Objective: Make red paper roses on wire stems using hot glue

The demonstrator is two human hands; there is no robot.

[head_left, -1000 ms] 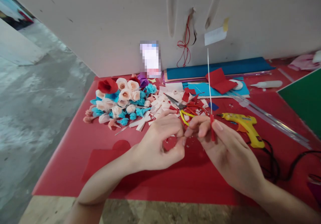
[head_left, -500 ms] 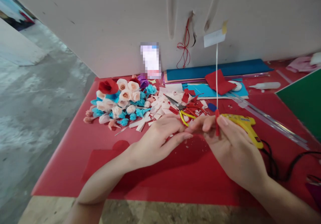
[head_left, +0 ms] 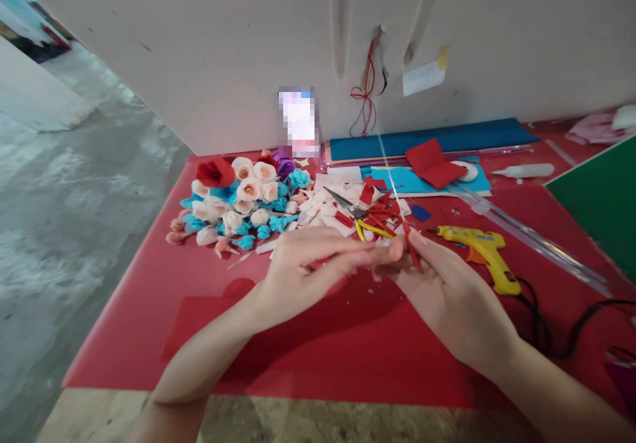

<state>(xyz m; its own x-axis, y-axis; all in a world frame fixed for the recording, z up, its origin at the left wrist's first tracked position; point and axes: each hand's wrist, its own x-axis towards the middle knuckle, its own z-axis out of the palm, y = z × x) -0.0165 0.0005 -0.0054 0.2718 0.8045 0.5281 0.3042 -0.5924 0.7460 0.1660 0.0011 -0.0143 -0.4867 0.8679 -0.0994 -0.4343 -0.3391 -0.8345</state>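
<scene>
My right hand (head_left: pixel 452 297) pinches a thin white stick (head_left: pixel 389 177) whose lower end is wrapped in red paper (head_left: pixel 411 246). The stick leans up and to the left. My left hand (head_left: pixel 313 271) meets the fingertips of my right hand, its thumb and fingers pressed together; whatever lies between them is hidden. Just beyond the fingers, scissors with yellow and red handles (head_left: pixel 368 230) rest on pale and red paper scraps (head_left: pixel 318 208). A yellow glue gun (head_left: pixel 477 244) lies to the right of my right hand.
Paper flowers (head_left: pixel 243 198) in white, blue and red are heaped at the left. A phone (head_left: pixel 301 122) leans on the white wall. Blue paper (head_left: pixel 427 142), a white bottle (head_left: pixel 524 170), clear sticks (head_left: pixel 541 238) and a green board (head_left: pixel 601 198) lie at the back and right.
The stick has tipped from upright to a leftward lean as my right hand shifted left. My left hand's fingers have straightened and now overlap the right fingertips.
</scene>
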